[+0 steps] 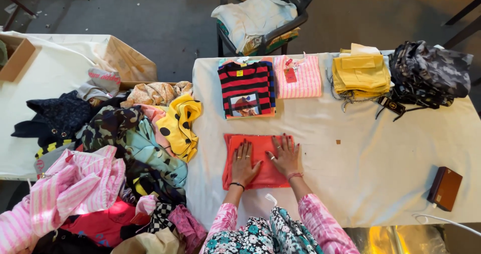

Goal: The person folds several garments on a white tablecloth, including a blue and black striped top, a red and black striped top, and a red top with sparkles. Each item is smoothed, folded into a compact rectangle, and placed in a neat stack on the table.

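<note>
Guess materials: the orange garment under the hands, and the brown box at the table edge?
Orange garment: likely soft matte knit cotton; it lies flat and creased under the left hand and right hand. Brown box: rigid, slight sheen, maybe leatherette or coated card; unclear.

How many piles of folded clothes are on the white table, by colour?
Orange-red, under both hands: 1
Red and black striped: 1
Pink and white striped: 1
Yellow: 1
Grey camouflage: 1
Total: 5

The left hand and right hand lie flat on the orange-red one.
</note>
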